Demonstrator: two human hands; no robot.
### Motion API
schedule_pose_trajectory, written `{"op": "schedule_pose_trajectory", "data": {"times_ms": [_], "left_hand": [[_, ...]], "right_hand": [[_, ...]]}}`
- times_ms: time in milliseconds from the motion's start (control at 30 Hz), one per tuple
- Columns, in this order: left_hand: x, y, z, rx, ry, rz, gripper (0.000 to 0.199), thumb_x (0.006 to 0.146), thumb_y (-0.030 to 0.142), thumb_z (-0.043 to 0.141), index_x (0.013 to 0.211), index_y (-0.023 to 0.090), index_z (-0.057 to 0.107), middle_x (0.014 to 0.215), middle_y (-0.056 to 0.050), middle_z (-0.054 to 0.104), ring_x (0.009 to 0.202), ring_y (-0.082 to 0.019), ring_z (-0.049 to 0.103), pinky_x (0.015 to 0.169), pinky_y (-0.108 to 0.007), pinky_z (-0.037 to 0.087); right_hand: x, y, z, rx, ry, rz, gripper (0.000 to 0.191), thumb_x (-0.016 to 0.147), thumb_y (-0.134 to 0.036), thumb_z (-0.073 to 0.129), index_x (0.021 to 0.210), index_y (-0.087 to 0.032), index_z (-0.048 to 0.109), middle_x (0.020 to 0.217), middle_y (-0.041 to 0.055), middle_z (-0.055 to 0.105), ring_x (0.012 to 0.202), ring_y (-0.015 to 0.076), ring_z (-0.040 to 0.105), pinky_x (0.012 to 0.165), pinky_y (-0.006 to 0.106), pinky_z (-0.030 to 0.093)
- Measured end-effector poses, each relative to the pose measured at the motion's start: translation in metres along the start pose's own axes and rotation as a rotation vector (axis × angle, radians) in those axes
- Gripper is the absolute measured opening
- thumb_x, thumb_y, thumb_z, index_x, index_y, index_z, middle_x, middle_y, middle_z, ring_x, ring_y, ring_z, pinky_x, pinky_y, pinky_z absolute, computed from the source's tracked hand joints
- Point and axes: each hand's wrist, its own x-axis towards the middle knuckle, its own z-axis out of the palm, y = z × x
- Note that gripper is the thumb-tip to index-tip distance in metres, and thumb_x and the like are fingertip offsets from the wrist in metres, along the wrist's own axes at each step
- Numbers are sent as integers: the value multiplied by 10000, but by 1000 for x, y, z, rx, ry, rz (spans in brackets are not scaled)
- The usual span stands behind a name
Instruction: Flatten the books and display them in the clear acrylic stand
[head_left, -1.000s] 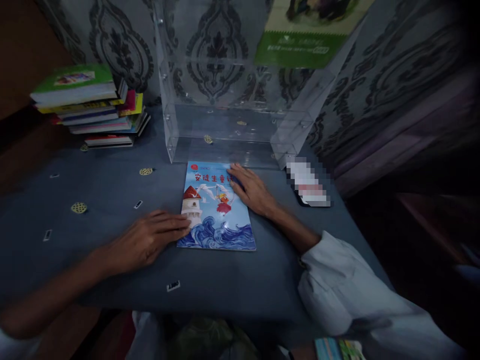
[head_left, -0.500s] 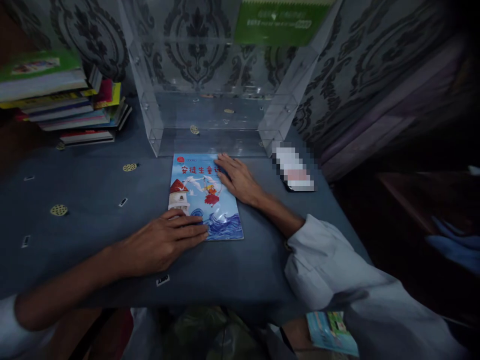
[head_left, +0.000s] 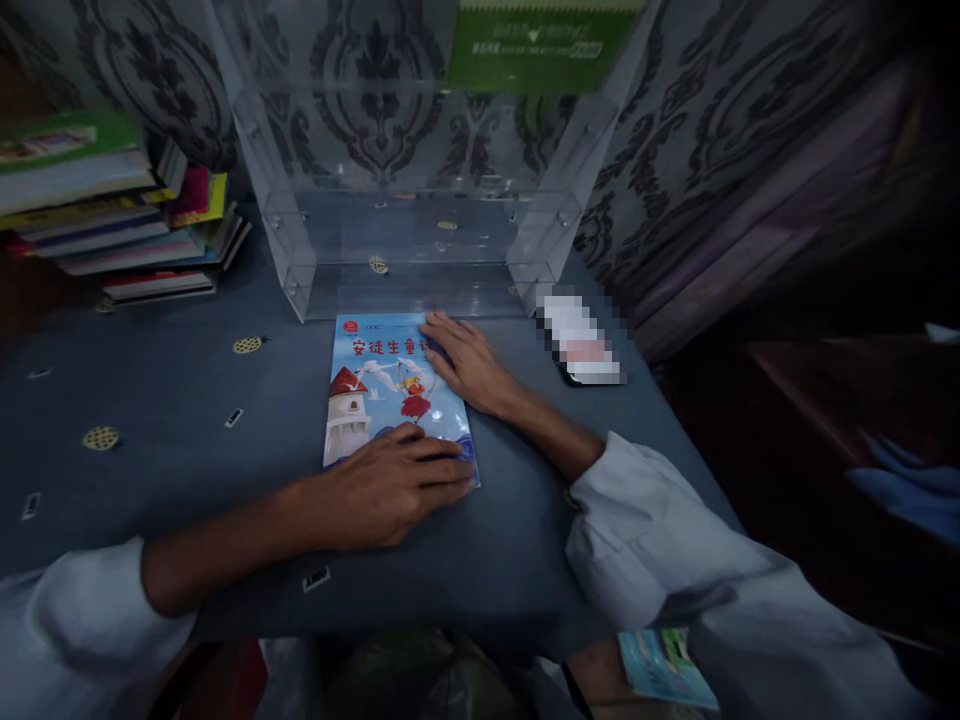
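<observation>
A children's storybook with a light blue cover, red title characters, a tower and a figure in red lies flat on the table. My left hand rests across its lower edge, fingers stretched toward the bottom right corner, hiding much of the painted waves. Over the upper right edge lies my right hand, its fingers extended and covering the end of the title. Both hands are open and press on the cover without gripping it.
A clear acrylic rack stands just behind the storybook, with a green booklet on it. Stacked books rise at the left. A pixelated phone-like object lies to the right. A small blue packet sits below the table edge.
My left hand has slid right along the storybook's lower edge, toward its bottom right corner. My right hand stays at the upper right edge. The whole view has shifted slightly.
</observation>
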Motion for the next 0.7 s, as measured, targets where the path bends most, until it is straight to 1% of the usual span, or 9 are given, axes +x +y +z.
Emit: {"op": "schedule_pose_trajectory", "data": {"times_ms": [200, 300, 400, 533, 600, 700], "left_hand": [[-3, -1, 4, -85, 40, -30, 358, 990, 135, 453, 1309, 193, 606, 1363, -52, 668, 1302, -218, 559, 1059, -391, 348], [-3, -1, 4, -69, 50, -27, 353, 999, 136, 448, 1312, 189, 602, 1363, -53, 668, 1306, -218, 559, 1057, -389, 354], [-3, -1, 5, -38, 50, -18, 340, 1007, 143, 452, 1309, 181, 603, 1360, -60, 669, 1309, -222, 557, 1047, -387, 364], [-4, -1, 6, -27, 71, -2, 348, 1013, 134, 427, 1314, 172, 597, 1366, -59, 665, 1310, -219, 552, 1045, -387, 364], [-4, -1, 7, -25, 83, 4, 350, 1018, 129, 413, 1317, 164, 591, 1355, -54, 672, 1301, -219, 556, 1039, -385, 364], [-5, -1, 8, -19, 86, 11, 364, 1015, 121, 410, 1340, 151, 572, 1347, -60, 676, 1302, -224, 553, 1032, -391, 369]], "right_hand": [[-1, -1, -2, -13, 33, -6, 435, 1013, -272, 417, 1391, -133, 580, 1516, 154, 525, 1453, 285, 439, 1194, 552, 348], [-5, -2, -2, -24, 50, -3, 426, 1001, -246, 419, 1377, -156, 599, 1497, 145, 548, 1432, 282, 471, 1177, 549, 384], [-15, -5, -2, -32, 49, 1, 435, 999, -239, 418, 1385, -137, 590, 1504, 160, 537, 1435, 285, 466, 1172, 541, 402], [-43, -14, -4, -27, 47, -37, 446, 1016, -246, 402, 1419, -143, 561, 1509, 156, 533, 1446, 270, 453, 1190, 515, 396], [-62, -21, -7, -22, 38, -61, 453, 1027, -255, 388, 1436, -137, 542, 1516, 164, 522, 1449, 270, 448, 1195, 524, 389], [-94, -31, -14, -4, 14, -80, 476, 1033, -243, 390, 1497, -172, 470, 1543, 147, 494, 1454, 249, 442, 1193, 520, 394]]}}
